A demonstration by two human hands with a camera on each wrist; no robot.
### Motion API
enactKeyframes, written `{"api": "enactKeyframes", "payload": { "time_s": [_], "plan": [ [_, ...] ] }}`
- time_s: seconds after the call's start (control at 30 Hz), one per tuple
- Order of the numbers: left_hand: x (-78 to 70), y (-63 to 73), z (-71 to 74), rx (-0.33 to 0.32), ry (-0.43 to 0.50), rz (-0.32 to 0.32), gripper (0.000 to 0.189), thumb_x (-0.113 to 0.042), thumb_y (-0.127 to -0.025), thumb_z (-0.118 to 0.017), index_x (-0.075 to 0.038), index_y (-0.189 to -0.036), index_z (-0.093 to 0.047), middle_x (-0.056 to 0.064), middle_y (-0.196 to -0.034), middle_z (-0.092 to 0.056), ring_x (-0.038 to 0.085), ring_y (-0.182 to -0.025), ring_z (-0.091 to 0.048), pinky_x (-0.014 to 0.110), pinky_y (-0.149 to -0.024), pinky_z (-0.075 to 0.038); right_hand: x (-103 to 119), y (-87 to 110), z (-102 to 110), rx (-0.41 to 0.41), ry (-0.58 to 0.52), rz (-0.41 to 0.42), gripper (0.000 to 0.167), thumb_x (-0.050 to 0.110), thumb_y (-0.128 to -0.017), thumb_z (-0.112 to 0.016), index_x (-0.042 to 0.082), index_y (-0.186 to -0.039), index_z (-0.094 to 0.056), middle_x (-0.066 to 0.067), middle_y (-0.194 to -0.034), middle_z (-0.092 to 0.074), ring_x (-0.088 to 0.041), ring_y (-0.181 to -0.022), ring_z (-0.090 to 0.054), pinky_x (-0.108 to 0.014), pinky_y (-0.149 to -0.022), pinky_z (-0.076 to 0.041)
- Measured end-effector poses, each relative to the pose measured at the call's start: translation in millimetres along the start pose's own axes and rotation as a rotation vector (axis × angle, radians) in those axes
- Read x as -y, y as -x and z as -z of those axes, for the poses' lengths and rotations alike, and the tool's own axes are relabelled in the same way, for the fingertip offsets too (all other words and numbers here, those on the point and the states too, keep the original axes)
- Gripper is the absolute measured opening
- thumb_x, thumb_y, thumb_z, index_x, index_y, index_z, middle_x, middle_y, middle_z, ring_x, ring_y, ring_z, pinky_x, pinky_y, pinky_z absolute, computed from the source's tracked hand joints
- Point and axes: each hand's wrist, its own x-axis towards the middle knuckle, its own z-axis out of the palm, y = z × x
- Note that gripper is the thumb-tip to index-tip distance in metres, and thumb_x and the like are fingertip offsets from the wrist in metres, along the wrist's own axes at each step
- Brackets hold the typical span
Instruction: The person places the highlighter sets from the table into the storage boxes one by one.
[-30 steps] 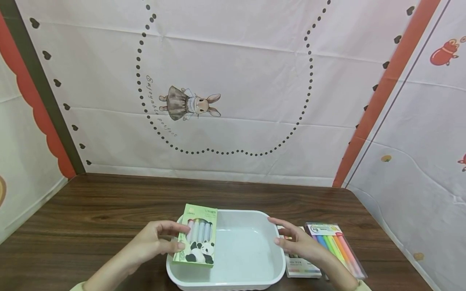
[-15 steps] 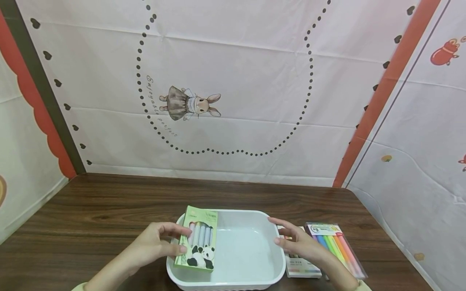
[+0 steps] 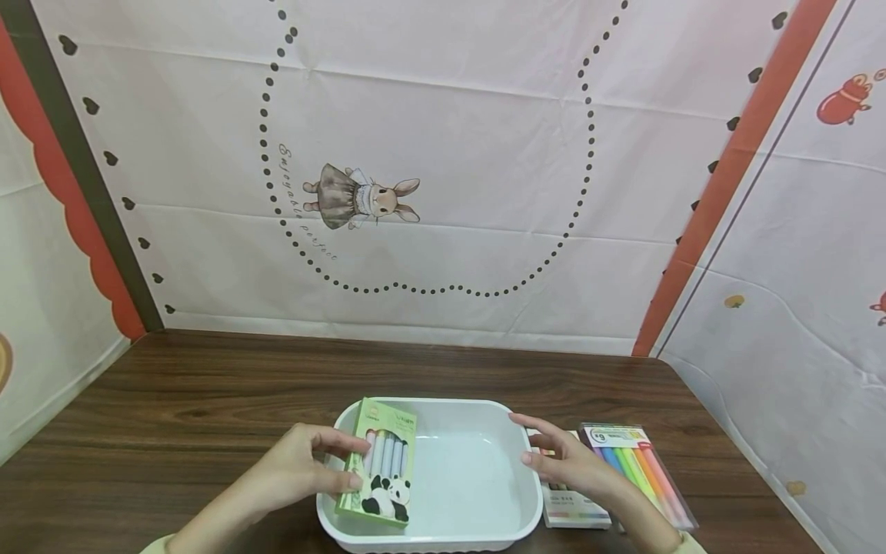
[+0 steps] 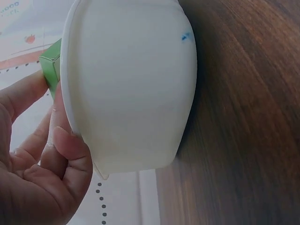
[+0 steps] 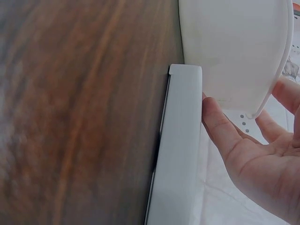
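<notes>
My left hand (image 3: 301,468) pinches a green box of markers (image 3: 389,492) with a panda print by its left edge. The box is tilted over the left part of a white plastic tub (image 3: 477,492). A green corner of the box (image 4: 50,58) shows beyond the tub's rim in the left wrist view; the tub wall hides the rest. At the tub's right rim, the extended fingers and thumb of my right hand (image 3: 571,465) touch the edge. In the right wrist view one finger (image 5: 218,117) lies along a white box (image 5: 180,140) beside the tub.
Right of the tub, the white box lies partly under my right hand. Beyond it is a clear pack of colourful highlighters (image 3: 640,469). Everything stands on a dark wood table (image 3: 208,385), with printed cloth (image 3: 450,154) hanging behind and at the sides.
My left hand and the green marker box have shifted slightly right and down, lower over the tub. My right hand has stayed at the rim.
</notes>
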Motion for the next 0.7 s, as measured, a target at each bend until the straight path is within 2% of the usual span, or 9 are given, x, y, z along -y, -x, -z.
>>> {"api": "enactKeyframes", "payload": {
  "time_s": [0.13,0.4,0.7],
  "plan": [
    [-3.5,0.7,-2.1,-0.026,-0.058,0.03,0.038,-0.016,-0.066,-0.08,-0.005,-0.101,-0.069,0.008,-0.097,-0.063,0.017,-0.079,-0.055,0.027,-0.059,-0.053,0.0,-0.1,0.0,-0.002,0.002,-0.009,0.056,0.022,-0.095,-0.049,0.008,-0.143,-0.026,-0.029,-0.126,-0.044,-0.03,-0.104,-0.055,-0.05,-0.08,-0.05],
    [-6.7,1.6,-4.7,-0.026,-0.078,0.062,0.039,-0.017,-0.065,-0.081,-0.007,-0.1,-0.069,0.008,-0.092,-0.061,0.014,-0.053,-0.053,0.029,-0.041,-0.048,0.1,-0.5,-0.3,-0.003,-0.002,-0.013,0.055,0.021,-0.095,-0.049,0.008,-0.143,-0.025,-0.03,-0.126,-0.043,-0.031,-0.104,-0.055,-0.05,-0.08,-0.05],
    [-9.1,1.3,-7.2,-0.02,-0.114,0.062,0.04,-0.02,-0.063,-0.082,-0.009,-0.099,-0.069,0.007,-0.091,-0.063,0.014,-0.052,-0.054,0.031,-0.042,-0.049,1.4,0.3,-0.4,-0.01,0.007,-0.025,0.056,0.023,-0.095,-0.049,0.009,-0.143,-0.026,-0.029,-0.126,-0.044,-0.03,-0.104,-0.055,-0.051,-0.081,-0.049]
  ]
}}
